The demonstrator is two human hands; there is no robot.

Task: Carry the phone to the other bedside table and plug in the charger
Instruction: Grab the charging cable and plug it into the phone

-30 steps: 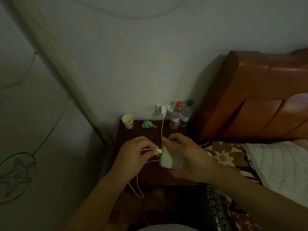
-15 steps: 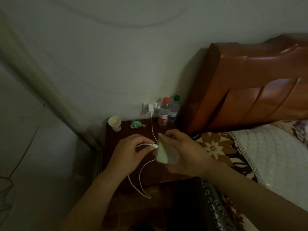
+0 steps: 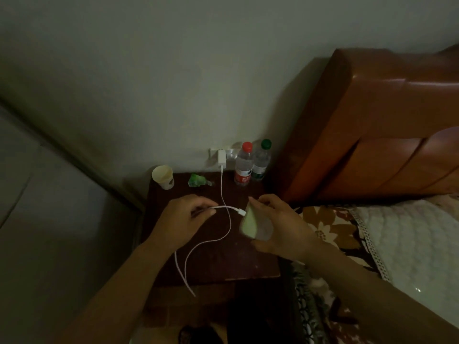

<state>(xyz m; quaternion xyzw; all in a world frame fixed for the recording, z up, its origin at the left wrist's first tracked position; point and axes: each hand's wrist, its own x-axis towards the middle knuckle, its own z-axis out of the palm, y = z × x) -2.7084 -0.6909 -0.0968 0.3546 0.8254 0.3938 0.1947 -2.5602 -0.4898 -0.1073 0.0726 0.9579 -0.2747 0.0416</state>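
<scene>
Pale green slim phone (image 3: 250, 223) held tilted above the dark brown wooden bench (image 3: 223, 256), right side of the bench top, near the bed. Right hand (image 3: 278, 224) wraps around it, fingers clasped on its back and upper edge. White charging cable (image 3: 224, 234) plug end sits right at the phone's upper corner, touching or just short of it; cannot tell if it is seated, frame is dim and blurred. Left hand (image 3: 183, 217) pinches the cable a little back from the plug, fingers closed on it. Cable loops down over the bench front edge, then runs up to a white wall charger block (image 3: 221, 157) in the socket on the wall behind the bench. At the back of the bench: cream paper cup (image 3: 163, 177) at the left corner, crumpled green wrapper (image 3: 197, 180) beside it, clear plastic bottle with red cap (image 3: 244, 165) and clear plastic bottle with green cap (image 3: 261, 161) side by side at right, touching. Orange-brown wooden headboard (image 3: 385, 125) to the right, brown floral bedsheet (image 3: 330, 224) and white quilted cover (image 3: 412, 239) below it.
</scene>
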